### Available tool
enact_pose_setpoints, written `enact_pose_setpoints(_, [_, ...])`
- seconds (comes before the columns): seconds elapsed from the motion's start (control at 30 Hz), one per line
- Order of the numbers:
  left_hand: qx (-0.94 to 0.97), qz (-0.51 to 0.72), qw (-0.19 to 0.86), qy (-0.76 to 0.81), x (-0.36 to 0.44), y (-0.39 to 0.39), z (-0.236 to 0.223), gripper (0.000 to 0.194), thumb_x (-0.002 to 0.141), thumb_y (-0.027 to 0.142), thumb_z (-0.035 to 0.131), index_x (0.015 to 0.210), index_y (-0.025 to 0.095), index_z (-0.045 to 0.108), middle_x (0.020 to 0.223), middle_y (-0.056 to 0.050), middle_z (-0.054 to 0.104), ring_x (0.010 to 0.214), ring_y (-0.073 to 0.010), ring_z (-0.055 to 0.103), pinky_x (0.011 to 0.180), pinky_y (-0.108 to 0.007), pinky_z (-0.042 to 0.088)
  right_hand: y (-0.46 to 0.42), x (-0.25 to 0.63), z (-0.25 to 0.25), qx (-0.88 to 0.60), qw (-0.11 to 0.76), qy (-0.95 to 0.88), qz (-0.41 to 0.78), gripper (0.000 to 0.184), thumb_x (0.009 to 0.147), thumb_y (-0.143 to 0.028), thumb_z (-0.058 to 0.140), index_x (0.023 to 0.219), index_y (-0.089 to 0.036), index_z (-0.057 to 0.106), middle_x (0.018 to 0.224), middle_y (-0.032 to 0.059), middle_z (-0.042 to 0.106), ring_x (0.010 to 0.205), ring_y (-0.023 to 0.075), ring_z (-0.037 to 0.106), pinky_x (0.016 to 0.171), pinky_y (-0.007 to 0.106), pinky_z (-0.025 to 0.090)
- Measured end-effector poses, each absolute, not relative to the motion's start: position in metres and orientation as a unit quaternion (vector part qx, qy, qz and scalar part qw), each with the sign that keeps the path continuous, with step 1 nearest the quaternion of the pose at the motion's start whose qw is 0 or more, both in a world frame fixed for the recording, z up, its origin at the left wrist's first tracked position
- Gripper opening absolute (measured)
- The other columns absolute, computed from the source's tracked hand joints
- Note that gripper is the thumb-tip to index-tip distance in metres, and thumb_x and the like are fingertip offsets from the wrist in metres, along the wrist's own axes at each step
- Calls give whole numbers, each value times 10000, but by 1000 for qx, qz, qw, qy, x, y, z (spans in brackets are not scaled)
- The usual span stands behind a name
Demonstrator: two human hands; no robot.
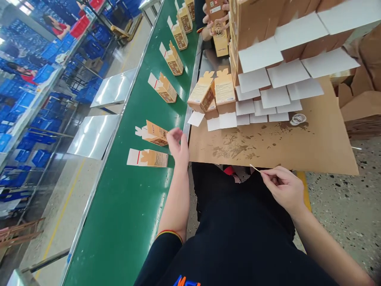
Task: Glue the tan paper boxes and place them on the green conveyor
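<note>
My left hand hovers at the right edge of the green conveyor belt, fingers loosely spread and a little blurred, just right of a folded tan carton. It holds nothing. Another carton lies flat on the belt just below it. My right hand is closed in a pinch on a thin pale stick, near the front edge of the brown cardboard sheet.
Several open cartons ride up the belt in a line. Stacks of flat cartons with white flaps sit on the cardboard sheet, with two assembled ones beside them. Another person's hands hold a carton at the top. Blue crates fill the left.
</note>
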State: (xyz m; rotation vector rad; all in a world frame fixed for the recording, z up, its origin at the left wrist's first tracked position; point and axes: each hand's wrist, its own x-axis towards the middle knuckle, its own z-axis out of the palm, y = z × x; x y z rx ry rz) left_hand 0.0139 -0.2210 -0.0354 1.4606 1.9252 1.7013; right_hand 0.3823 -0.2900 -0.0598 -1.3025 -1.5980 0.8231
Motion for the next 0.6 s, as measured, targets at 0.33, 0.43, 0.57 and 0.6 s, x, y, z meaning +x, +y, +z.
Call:
enact_pose_setpoints(0.33, [364,432,379,733,-23,-31,12,444,958,564,867,1083,167,713,1018,-117,751,1058,-323,760,951,-433,592,-301,387,-66,-535,475,-630,303,156,1032,-338,791,899,-273,840,687,5,661,550,152,556,491,315,456])
enact_pose_setpoints(0.43, [359,405,469,698,-18,-40,12,403,869,523,925,968,175,749,871,-96,760,899,-304,771,860,-417,607,-299,391,-61,-538,475,-640,274,148,1031,-292,778,898,-269,837,674,-4,647,547,147,550,509,317,461])
enact_pose_setpoints(0.57, [342,545,493,585,-20,-106,5,481,753,499,984,1059,184,787,1115,-134,846,1110,-330,812,938,-413,648,-274,415,-45,-553,491,-648,183,147,1032,-277,764,898,-266,822,690,5,658,572,161,559,544,337,468])
enact_pose_setpoints(0.6, [343,574,498,552,-18,-127,2,525,716,485,1009,1097,196,794,1216,-143,848,1220,-349,798,987,-419,655,-262,424,-41,-561,489,-651,152,147,1032,-283,759,898,-267,817,701,13,662,584,170,559,554,346,469])
